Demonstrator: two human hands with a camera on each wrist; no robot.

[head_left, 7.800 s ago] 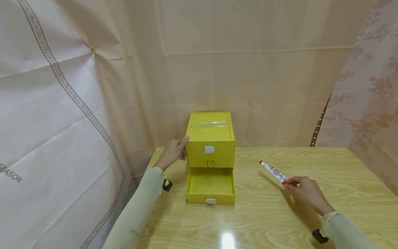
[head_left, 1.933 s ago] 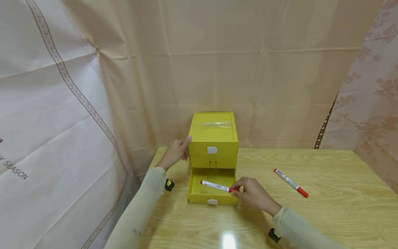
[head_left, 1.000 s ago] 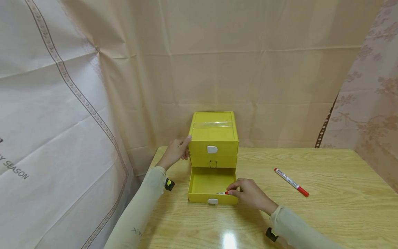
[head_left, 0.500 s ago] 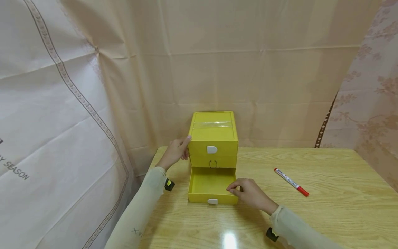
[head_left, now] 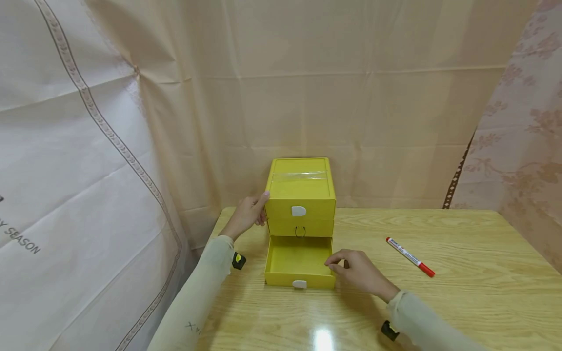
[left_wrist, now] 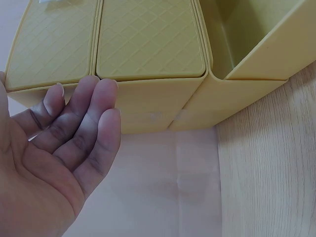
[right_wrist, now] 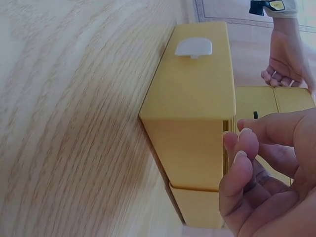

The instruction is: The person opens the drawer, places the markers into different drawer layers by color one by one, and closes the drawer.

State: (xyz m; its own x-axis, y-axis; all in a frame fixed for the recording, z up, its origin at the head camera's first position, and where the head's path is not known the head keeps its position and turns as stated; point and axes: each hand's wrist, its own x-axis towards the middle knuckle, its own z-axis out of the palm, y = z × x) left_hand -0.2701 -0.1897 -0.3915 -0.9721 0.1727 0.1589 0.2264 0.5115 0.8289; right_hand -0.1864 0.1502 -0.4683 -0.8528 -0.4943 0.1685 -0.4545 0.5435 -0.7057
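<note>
A yellow drawer cabinet (head_left: 300, 189) stands on the wooden table, its bottom drawer (head_left: 278, 279) pulled out. My left hand (head_left: 243, 215) is at the cabinet's left side, thumb at the upper front edge; in the left wrist view its relaxed fingers (left_wrist: 84, 128) lie against the side wall. Over the drawer's right front corner is my right hand (head_left: 360, 274), holding nothing, thumb and fingers loosely bent, as the right wrist view shows (right_wrist: 271, 173). Whatever lies behind the drawer's front wall is hidden. A red-capped white marker (head_left: 410, 257) rests on the table at right.
White tabs mark the top drawer (head_left: 298, 211) and the bottom drawer's front; a dark loop (head_left: 300, 231) hangs on the middle one. Clear tape (head_left: 300, 175) crosses the cabinet top. A beige cloth (head_left: 298, 107) hangs behind the wooden table (head_left: 465, 234).
One marker was set down on the table at right. The right hand lowered the other into the drawer, let go and shifted slightly right; that marker is now out of sight. The left hand stayed.
</note>
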